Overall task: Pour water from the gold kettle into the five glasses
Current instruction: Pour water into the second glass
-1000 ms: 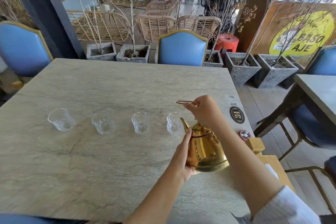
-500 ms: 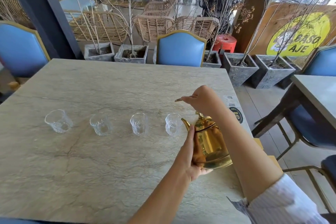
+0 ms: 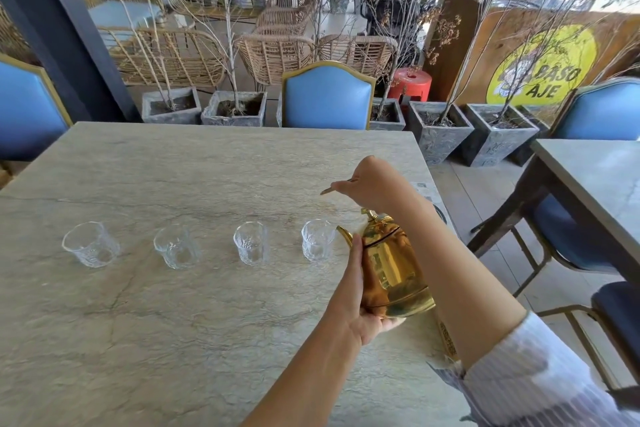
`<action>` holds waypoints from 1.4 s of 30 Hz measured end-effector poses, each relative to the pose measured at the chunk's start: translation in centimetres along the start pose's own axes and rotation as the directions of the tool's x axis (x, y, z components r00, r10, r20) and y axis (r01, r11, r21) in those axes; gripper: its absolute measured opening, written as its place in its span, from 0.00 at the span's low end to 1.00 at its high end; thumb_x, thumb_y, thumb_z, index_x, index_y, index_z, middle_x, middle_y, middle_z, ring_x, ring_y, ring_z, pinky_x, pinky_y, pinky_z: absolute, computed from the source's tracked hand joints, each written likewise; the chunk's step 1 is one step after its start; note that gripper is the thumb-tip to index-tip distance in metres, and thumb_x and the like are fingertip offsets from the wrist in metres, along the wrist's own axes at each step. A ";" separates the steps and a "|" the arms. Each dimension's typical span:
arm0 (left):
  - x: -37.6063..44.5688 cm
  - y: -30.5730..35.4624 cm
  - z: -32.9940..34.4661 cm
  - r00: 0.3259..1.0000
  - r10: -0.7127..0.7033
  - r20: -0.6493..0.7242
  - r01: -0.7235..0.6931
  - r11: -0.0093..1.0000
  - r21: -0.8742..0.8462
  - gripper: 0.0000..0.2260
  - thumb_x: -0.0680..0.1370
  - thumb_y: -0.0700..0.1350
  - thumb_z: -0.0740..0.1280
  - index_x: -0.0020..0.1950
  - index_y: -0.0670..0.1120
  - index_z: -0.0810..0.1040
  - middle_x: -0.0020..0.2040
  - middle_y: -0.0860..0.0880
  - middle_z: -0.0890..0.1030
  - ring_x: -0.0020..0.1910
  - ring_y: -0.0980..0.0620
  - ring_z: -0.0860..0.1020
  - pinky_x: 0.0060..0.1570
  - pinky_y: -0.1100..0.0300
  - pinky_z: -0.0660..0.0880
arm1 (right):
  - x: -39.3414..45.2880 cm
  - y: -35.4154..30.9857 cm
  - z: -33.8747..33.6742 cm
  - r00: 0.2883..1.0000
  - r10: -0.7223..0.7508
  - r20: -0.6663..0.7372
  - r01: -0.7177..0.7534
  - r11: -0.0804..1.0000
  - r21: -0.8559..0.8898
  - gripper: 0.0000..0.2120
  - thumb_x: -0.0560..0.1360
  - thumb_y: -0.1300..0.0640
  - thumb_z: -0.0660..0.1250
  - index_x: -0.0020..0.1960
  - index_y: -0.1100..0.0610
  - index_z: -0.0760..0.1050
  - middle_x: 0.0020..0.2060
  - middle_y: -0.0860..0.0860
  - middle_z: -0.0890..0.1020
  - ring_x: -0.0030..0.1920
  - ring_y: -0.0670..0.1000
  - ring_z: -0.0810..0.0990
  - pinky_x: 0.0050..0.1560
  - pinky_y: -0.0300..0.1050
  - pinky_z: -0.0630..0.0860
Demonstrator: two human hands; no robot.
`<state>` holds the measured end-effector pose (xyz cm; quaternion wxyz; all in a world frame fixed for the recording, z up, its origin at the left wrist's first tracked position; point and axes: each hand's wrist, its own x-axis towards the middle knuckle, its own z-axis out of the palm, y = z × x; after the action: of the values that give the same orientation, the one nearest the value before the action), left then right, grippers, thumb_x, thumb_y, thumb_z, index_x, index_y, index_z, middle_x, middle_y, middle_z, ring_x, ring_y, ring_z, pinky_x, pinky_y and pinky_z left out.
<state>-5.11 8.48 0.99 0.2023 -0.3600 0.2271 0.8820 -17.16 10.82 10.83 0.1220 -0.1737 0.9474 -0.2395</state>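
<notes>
The gold kettle (image 3: pixel 394 267) hangs tilted just above the table (image 3: pixel 173 340) near its right edge. Its spout points left toward the nearest glass (image 3: pixel 318 239) and stops just short of the rim. My right hand (image 3: pixel 374 184) is closed on the thin gold handle above the lid. My left hand (image 3: pixel 360 302) cups the kettle's side and base. Further left in the row stand three more clear glasses: one (image 3: pixel 251 243), another (image 3: pixel 176 246), and the last (image 3: pixel 90 244). I see no water stream. My right forearm hides the table behind the kettle.
Blue chairs stand at the far edge (image 3: pixel 327 97), at the left (image 3: pixel 24 111) and at the right (image 3: pixel 602 111). A second table (image 3: pixel 595 170) stands to the right across a narrow gap. Stone planters (image 3: pixel 235 109) with bare branches line the floor behind.
Both hands have lifted the kettle a little higher beside the nearest glass. The glasses have not moved.
</notes>
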 end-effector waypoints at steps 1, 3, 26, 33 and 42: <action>-0.1 0.0 0.1 1.000 0.000 0.004 0.000 1.000 -0.005 0.39 0.69 0.68 0.74 0.70 0.43 0.77 0.65 0.36 0.81 0.64 0.33 0.79 0.71 0.32 0.69 | 0.0 0.0 -0.1 1.000 -0.001 0.000 0.001 1.000 0.000 0.24 0.77 0.48 0.68 0.28 0.59 0.64 0.21 0.51 0.69 0.21 0.49 0.66 0.24 0.40 0.63; -0.2 0.0 0.3 1.000 0.002 0.011 -0.001 1.000 -0.015 0.38 0.70 0.67 0.74 0.70 0.43 0.76 0.65 0.36 0.81 0.61 0.34 0.79 0.72 0.31 0.68 | 0.0 -0.1 -0.4 1.000 -0.007 0.002 0.007 1.000 -0.008 0.24 0.77 0.48 0.68 0.29 0.59 0.64 0.22 0.52 0.69 0.21 0.49 0.66 0.25 0.40 0.64; -2.9 0.2 1.9 0.998 -0.005 0.065 0.008 0.999 -0.038 0.43 0.64 0.66 0.76 0.70 0.39 0.77 0.64 0.34 0.83 0.62 0.33 0.81 0.62 0.34 0.76 | -0.8 -1.8 -2.9 0.998 -0.062 -0.005 0.061 0.991 -0.119 0.23 0.78 0.47 0.66 0.31 0.59 0.64 0.26 0.52 0.70 0.24 0.49 0.68 0.24 0.41 0.65; -2.1 0.0 1.3 0.995 -0.035 0.097 0.041 0.997 -0.062 0.40 0.68 0.66 0.74 0.69 0.39 0.78 0.63 0.33 0.83 0.62 0.33 0.80 0.65 0.33 0.74 | -0.2 -1.0 -2.0 0.997 -0.070 -0.021 0.067 0.988 -0.142 0.25 0.77 0.46 0.66 0.30 0.59 0.64 0.24 0.52 0.69 0.23 0.49 0.66 0.24 0.40 0.62; 1.4 0.5 -1.4 0.999 0.015 0.034 -0.018 0.997 0.070 0.34 0.70 0.65 0.75 0.68 0.44 0.79 0.62 0.37 0.84 0.61 0.36 0.81 0.66 0.34 0.75 | 0.1 2.0 1.8 0.988 -0.039 -0.148 0.042 0.999 0.022 0.21 0.76 0.46 0.66 0.33 0.61 0.70 0.27 0.56 0.73 0.26 0.52 0.67 0.25 0.40 0.60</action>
<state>-5.58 7.57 -0.82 0.2113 -0.3359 0.2575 0.8810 -17.26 11.69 8.33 0.0489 -0.1731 0.9470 -0.2660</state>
